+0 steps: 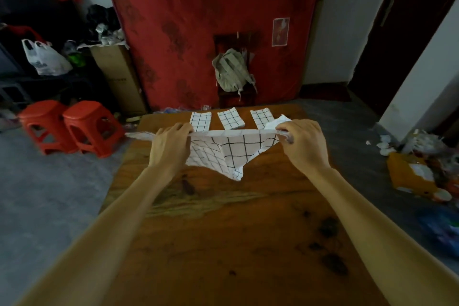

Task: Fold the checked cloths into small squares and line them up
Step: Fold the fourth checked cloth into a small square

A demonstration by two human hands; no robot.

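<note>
A white cloth with black checks hangs stretched above the wooden table, its lower corner drooping toward the wood. My left hand grips its upper edge on the left, and my right hand grips the upper edge on the right. Three folded checked cloths lie in a row along the table's far edge: one on the left, one in the middle, one on the right. The held cloth partly hides the right one.
Two red plastic stools stand on the floor left of the table. A chair with a grey-green backpack stands beyond the far edge, before a red mattress. An orange box and litter lie on the floor at the right.
</note>
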